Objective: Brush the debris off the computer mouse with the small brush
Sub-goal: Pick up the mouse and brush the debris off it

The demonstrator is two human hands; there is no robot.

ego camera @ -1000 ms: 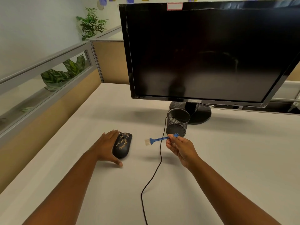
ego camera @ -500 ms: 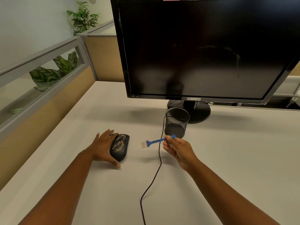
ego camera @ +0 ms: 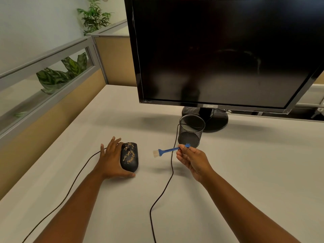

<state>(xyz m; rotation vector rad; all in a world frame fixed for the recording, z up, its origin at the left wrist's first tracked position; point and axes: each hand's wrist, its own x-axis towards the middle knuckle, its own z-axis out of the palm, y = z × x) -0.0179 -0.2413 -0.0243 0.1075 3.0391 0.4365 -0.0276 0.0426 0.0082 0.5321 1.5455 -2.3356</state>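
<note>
A black computer mouse (ego camera: 129,157) lies on the white desk, its top strewn with tan crumbs of debris. My left hand (ego camera: 110,159) rests flat against the mouse's left side, thumb curled under its near end, fingers spread. My right hand (ego camera: 193,160) pinches the blue handle of a small brush (ego camera: 169,150) by its far end. The pale bristles point left and hang in the air a short way right of the mouse, not touching it.
A black mesh pen cup (ego camera: 191,131) stands just behind my right hand. A large dark monitor (ego camera: 222,55) on a round base looms over the back of the desk (ego camera: 263,172). Two black cables (ego camera: 168,183) run toward the near edge. A partition wall borders the left.
The mouse has turned so it points straighter away from me, and my left hand has shifted along its side. The brush stays raised, still right of the mouse. The camera tilted slightly.
</note>
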